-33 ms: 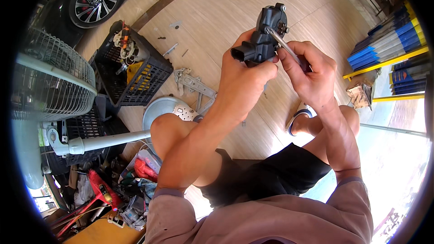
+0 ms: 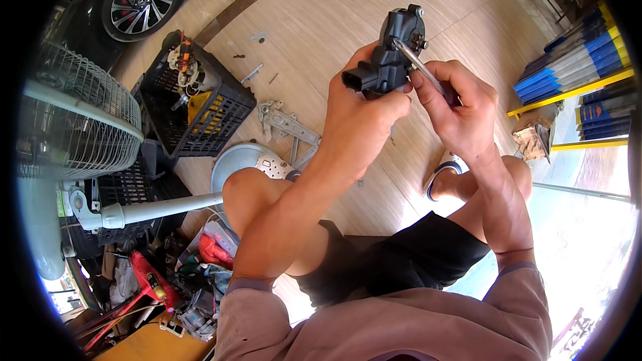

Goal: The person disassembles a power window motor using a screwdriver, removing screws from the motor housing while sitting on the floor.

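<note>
My left hand point(image 2: 358, 110) is wrapped round a black motor unit point(image 2: 394, 60) with a plug socket facing left, and holds it up above the floor. A round, flat part sits at the unit's far side, with small metal pieces on its right edge. In my right hand point(image 2: 465, 103) is a screwdriver point(image 2: 424, 69); my fingers pinch it near the handle, most of which they hide. Its bare metal shaft slants up and left, and the tip meets the top face of the unit. Whether it sits in a screw is too small to tell.
On the left stand a floor fan point(image 2: 87, 113) and a black crate point(image 2: 221, 117) of parts. A metal window regulator point(image 2: 291, 127) lies on the floor by my left foot. Tools and rags point(image 2: 200, 254) pile up at lower left. Blue boxes point(image 2: 568, 60) fill a yellow rack on the right.
</note>
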Available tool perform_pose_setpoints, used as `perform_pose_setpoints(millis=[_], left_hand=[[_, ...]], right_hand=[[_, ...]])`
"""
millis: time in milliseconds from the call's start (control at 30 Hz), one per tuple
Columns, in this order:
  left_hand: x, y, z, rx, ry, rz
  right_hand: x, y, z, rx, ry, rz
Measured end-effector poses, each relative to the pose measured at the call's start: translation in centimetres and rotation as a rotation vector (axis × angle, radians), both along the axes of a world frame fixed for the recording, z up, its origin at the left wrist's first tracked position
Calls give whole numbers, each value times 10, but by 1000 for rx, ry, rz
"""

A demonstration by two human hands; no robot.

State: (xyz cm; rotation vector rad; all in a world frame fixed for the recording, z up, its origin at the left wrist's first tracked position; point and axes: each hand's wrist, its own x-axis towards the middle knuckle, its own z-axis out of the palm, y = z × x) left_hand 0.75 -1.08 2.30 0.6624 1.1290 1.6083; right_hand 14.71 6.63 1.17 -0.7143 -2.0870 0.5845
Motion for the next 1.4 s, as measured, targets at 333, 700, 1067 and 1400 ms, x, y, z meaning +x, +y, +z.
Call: perform_pose_setpoints(millis=[333,700,1067,1400], left_hand=[[-3,2,1,24,-9,-32],[-3,3,1,2,15,-11],[-7,-6,7,-14,3,23],[-26,-12,17,38,116,74]], right_hand=[[-2,-2,6,9,54,27],[1,2,3,24,33,8],[-3,26,-4,-726,300,-146],[31,93,-263,-1095,-458,-389]])
